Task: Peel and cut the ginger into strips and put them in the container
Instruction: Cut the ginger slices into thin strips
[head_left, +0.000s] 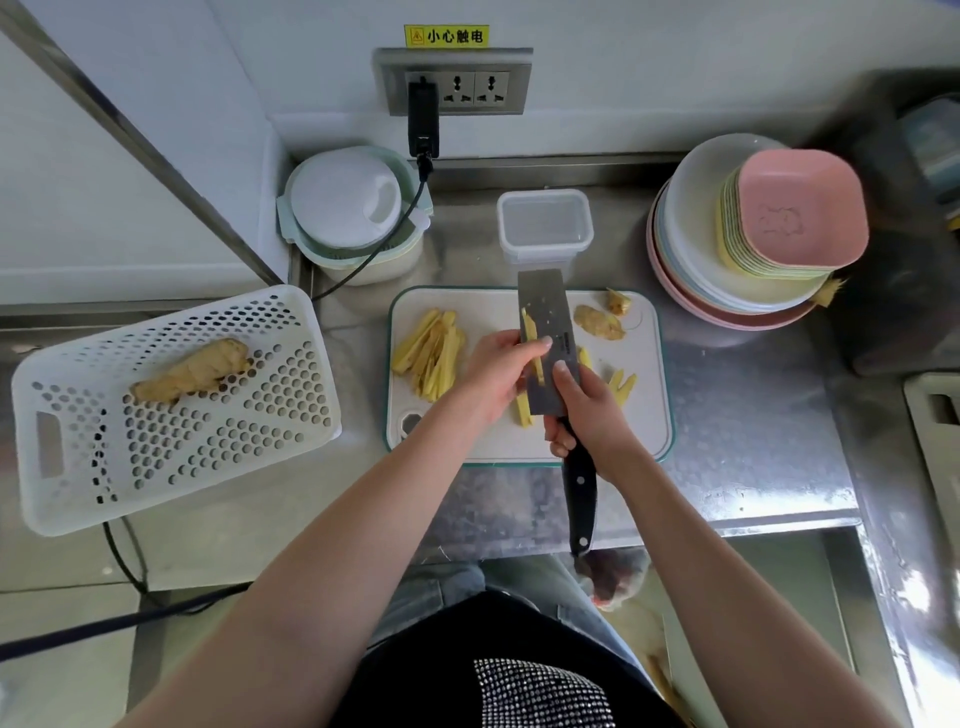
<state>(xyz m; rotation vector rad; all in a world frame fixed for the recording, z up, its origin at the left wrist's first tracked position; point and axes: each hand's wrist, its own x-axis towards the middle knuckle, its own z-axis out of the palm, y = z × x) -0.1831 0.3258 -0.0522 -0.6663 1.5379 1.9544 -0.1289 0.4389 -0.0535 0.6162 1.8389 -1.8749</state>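
Note:
My right hand (584, 415) grips the black handle of a cleaver (548, 322), forefinger laid along the blade, which stands edge-down on the white cutting board (483, 312). My left hand (498, 371) is against the blade's left face, thumb on it, with a few ginger strips (527, 327) between fingers and steel. A pile of cut ginger strips (428, 353) lies on the board's left. Two strips (623, 387) lie at the right. Ginger peel scraps (597, 319) sit at the board's far right. The clear container (544, 228) stands empty behind the board.
A white perforated basket (171, 457) at the left holds a whole ginger root (189, 371). A lidded salad spinner (348, 208) stands at the back left, a cable running to the wall socket (454, 83). Stacked bowls and pink plates (753, 234) fill the right.

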